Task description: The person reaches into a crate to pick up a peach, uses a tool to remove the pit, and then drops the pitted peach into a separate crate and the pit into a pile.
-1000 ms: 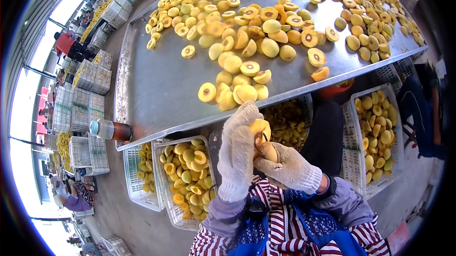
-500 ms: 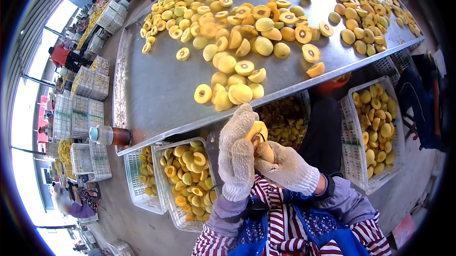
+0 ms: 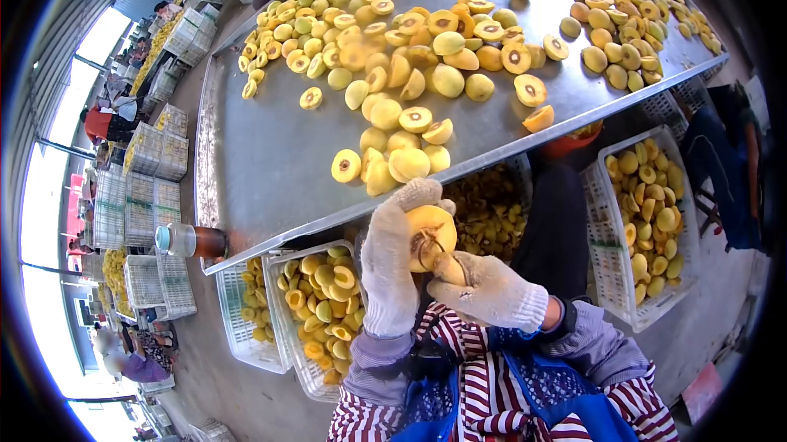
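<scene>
My left hand (image 3: pixel 395 258), in a knitted glove, is closed around a yellow peach half (image 3: pixel 431 233). The cut face of the half points toward my right side and shows a brown centre. My right hand (image 3: pixel 490 288), gloved too, grips a small pitting tool by its tan handle (image 3: pixel 448 268). A thin dark curved end of the tool touches the middle of the peach half. Just beyond my hands, a small group of peach halves (image 3: pixel 407 164) lies at the near edge of the metal table (image 3: pixel 270 165).
Many more peach halves (image 3: pixel 607 57) cover the table's far side. White crates of halves stand below, one crate (image 3: pixel 287 344) at left and another (image 3: pixel 605 258) at right. Scraps (image 3: pixel 492 213) fill a container under the edge. A jar (image 3: pixel 190 240) stands at the left corner.
The peach half has turned so its cut face shows more openly. Both hands have shifted slightly left, and the tool's handle now sits lower against the fruit.
</scene>
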Demonstrator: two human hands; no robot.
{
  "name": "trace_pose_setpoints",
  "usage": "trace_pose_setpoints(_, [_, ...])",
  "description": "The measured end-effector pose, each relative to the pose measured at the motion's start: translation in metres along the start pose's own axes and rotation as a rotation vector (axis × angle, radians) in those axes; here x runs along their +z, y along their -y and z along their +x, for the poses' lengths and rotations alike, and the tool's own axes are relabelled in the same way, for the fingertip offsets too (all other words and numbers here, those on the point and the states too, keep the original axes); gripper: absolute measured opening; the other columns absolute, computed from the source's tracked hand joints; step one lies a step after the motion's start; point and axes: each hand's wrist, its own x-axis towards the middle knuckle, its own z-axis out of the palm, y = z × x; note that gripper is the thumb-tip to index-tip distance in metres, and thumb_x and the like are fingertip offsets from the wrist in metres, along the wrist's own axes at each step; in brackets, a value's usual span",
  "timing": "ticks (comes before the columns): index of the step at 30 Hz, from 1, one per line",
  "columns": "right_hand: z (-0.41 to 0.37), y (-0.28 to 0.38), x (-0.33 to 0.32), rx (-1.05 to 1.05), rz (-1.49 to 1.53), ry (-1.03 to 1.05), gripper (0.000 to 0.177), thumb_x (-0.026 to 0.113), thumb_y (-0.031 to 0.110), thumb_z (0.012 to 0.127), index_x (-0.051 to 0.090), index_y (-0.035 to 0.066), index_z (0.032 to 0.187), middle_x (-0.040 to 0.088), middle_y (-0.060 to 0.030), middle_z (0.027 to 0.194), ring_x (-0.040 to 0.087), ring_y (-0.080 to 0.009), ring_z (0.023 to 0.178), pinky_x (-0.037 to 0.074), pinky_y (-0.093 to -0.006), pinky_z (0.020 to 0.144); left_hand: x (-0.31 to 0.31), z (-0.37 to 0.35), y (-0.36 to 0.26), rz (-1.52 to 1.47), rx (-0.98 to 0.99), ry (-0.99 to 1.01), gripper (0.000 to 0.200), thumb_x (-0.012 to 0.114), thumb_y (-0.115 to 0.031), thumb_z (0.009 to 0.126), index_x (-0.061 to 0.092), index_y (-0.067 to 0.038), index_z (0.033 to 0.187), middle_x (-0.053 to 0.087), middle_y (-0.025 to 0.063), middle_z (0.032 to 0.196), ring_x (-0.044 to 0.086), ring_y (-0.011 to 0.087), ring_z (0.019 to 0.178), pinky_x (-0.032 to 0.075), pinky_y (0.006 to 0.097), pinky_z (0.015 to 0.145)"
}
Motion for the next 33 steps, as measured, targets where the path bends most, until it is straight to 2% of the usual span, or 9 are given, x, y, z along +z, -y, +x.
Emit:
trace_pose_setpoints(1, [0.001, -0.008, 0.005, -0.145, -0.077, -0.066, 0.032, 0.067, 0.027, 0.093, 0.061, 0.004, 0.114, 0.066, -0.0038, 0.074, 0.062, -0.0101, 0.065, 0.050, -0.0269, 0.063, 0.004, 0.000, 0.003, -0.003, 0.005, -0.039, 0.068, 0.044, -0.054, 0.102, 0.054, 0.006, 0.130, 0.062, 0.0157, 0.124, 0.062, 0.0236, 0.110, 0.049, 0.0353, 0.098])
trace_pose_setpoints(4, [-0.004, 0.002, 0.001, 0.015, -0.116, -0.058, 0.037, 0.066, 0.035, 0.091, 0.061, 0.004, 0.111, 0.070, -0.0186, 0.091, 0.069, -0.0361, 0.086, 0.054, -0.0403, 0.075, 0.002, -0.001, 0.006, 0.026, 0.003, -0.013, 0.068, 0.044, -0.054, 0.102, 0.054, 0.007, 0.130, 0.061, 0.0178, 0.125, 0.061, 0.0253, 0.113, 0.049, 0.0366, 0.099])
trace_pose_setpoints(13, [0.000, -0.011, 0.002, -0.029, -0.176, -0.158, 0.037, 0.066, 0.036, 0.091, 0.061, 0.005, 0.109, 0.069, -0.0192, 0.089, 0.068, -0.0387, 0.085, 0.054, -0.0427, 0.072, 0.001, -0.004, 0.019, 0.071, 0.137, -0.008, 0.063, 0.042, -0.048, 0.104, 0.049, 0.007, 0.134, 0.058, 0.0188, 0.130, 0.060, 0.0266, 0.114, 0.048, 0.0373, 0.100])
trace_pose_setpoints(16, [0.003, -0.013, 0.003, -0.020, -0.201, -0.173, 0.034, 0.066, 0.033, 0.091, 0.061, 0.005, 0.110, 0.069, -0.0196, 0.091, 0.068, -0.0384, 0.086, 0.054, -0.0413, 0.073, -0.002, -0.009, 0.029, 0.161, 0.251, -0.007, 0.065, 0.044, -0.051, 0.103, 0.048, 0.005, 0.135, 0.057, 0.0188, 0.132, 0.061, 0.0287, 0.115, 0.049, 0.0396, 0.101])
trace_pose_setpoints(21, [-0.005, -0.003, 0.000, 0.057, 0.248, 0.068, 0.028, 0.063, 0.025, 0.094, 0.061, 0.003, 0.111, 0.069, -0.0080, 0.091, 0.067, -0.0223, 0.079, 0.054, -0.0321, 0.073, -0.008, -0.006, 0.013, 0.339, 0.235, 0.101, 0.059, 0.047, -0.047, 0.103, 0.053, 0.004, 0.132, 0.056, 0.0167, 0.134, 0.063, 0.0268, 0.112, 0.052, 0.0365, 0.096])
trace_pose_setpoints(24, [-0.006, 0.002, -0.014, 0.101, 0.464, 0.256, 0.021, 0.063, 0.024, 0.097, 0.062, 0.004, 0.103, 0.062, 0.0011, 0.074, 0.057, -0.0078, 0.060, 0.047, -0.0237, 0.054, -0.005, -0.007, 0.014, 0.489, 0.409, 0.109, 0.052, 0.050, -0.041, 0.102, 0.056, 0.003, 0.129, 0.059, 0.0171, 0.129, 0.063, 0.0257, 0.111, 0.052, 0.0346, 0.094])
trace_pose_setpoints(27, [-0.009, -0.002, -0.020, 0.146, 0.538, 0.329, 0.024, 0.063, 0.028, 0.098, 0.059, 0.007, 0.088, 0.051, 0.0027, 0.055, 0.043, -0.0050, 0.038, 0.031, -0.0234, 0.034, -0.001, 0.003, 0.005, 0.744, 0.760, 0.185, 0.031, 0.057, -0.019, 0.100, 0.063, 0.002, 0.121, 0.063, 0.0198, 0.126, 0.062, 0.0281, 0.113, 0.050, 0.0354, 0.095])
trace_pose_setpoints(30, [-0.008, -0.017, -0.020, 0.269, 0.697, 0.505, 0.029, 0.060, 0.032, 0.099, 0.057, 0.008, 0.084, 0.051, 0.0012, 0.055, 0.043, -0.0077, 0.037, 0.034, -0.0244, 0.034, -0.007, 0.004, -0.006, 0.455, 0.119, 0.313, 0.029, 0.061, -0.018, 0.098, 0.065, 0.001, 0.119, 0.065, 0.0189, 0.123, 0.063, 0.0285, 0.112, 0.051, 0.0355, 0.094])
trace_pose_setpoints(33, [-0.010, -0.031, -0.018, 0.223, 0.992, 0.617, 0.025, 0.057, 0.028, 0.101, 0.057, 0.005, 0.089, 0.048, 0.0009, 0.052, 0.043, -0.0096, 0.035, 0.038, -0.0263, 0.033, -0.007, 0.023, -0.013, 0.610, 0.461, 0.499, 0.029, 0.069, -0.016, 0.089, 0.068, -0.002, 0.115, 0.067, 0.0182, 0.120, 0.066, 0.0310, 0.109, 0.053, 0.0352, 0.090])
